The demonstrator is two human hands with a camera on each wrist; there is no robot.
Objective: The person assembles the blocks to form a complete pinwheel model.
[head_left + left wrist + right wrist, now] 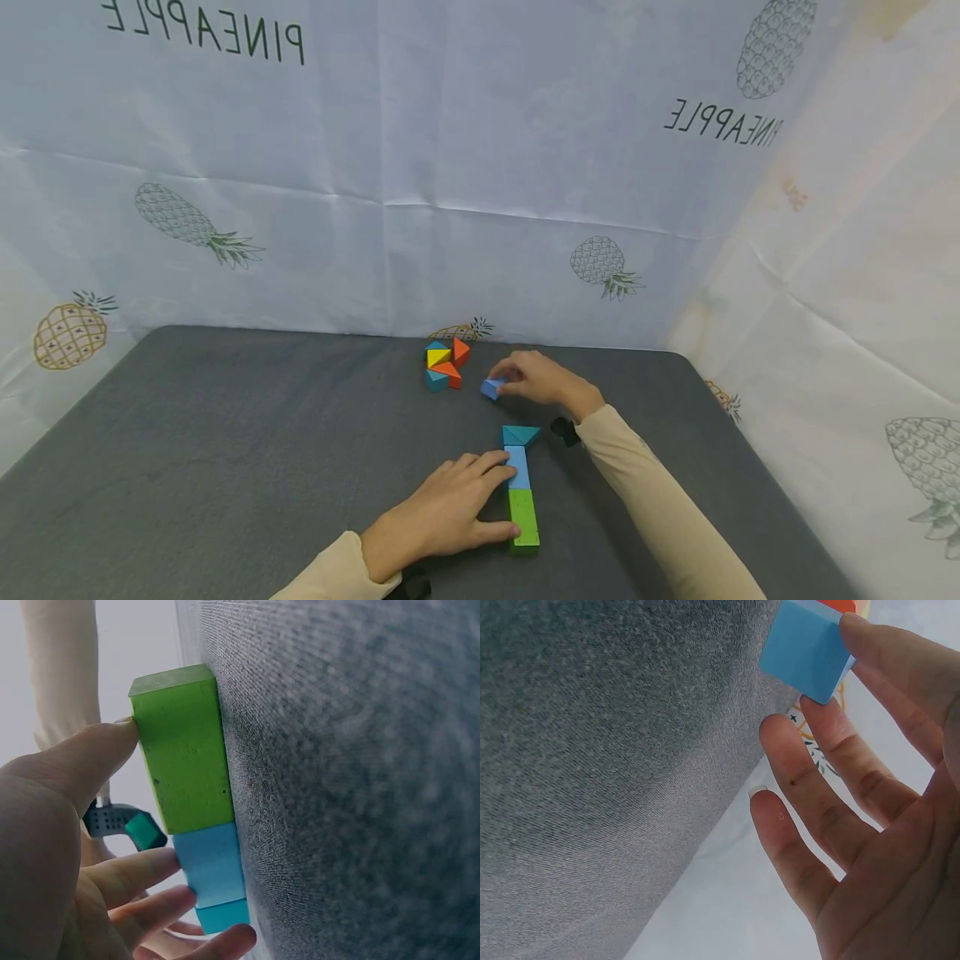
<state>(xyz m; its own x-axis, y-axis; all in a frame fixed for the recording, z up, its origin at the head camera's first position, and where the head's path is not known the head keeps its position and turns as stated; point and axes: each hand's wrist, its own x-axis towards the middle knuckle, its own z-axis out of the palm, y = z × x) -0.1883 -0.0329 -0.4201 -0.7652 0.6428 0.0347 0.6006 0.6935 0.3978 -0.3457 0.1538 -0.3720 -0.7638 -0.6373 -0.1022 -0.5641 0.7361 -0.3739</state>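
In the head view a row of blocks lies on the dark table: a green block (523,515) nearest, a light blue block (517,467) beyond it, and teal triangular blocks (521,436) at the far end. My left hand (448,510) rests along the left side of this row. Its thumb touches the green block (184,750), and its fairly straight fingertips touch the light blue block (210,866) in the left wrist view. Farther back, my right hand (542,379) pinches a blue block (804,649) between thumb and fingers.
Left of the right hand stands a cluster of blocks: a yellow one (438,357), orange triangles (461,352) and teal ones (437,381). A white curtain (480,150) printed with pineapples hangs behind the grey table (262,450).
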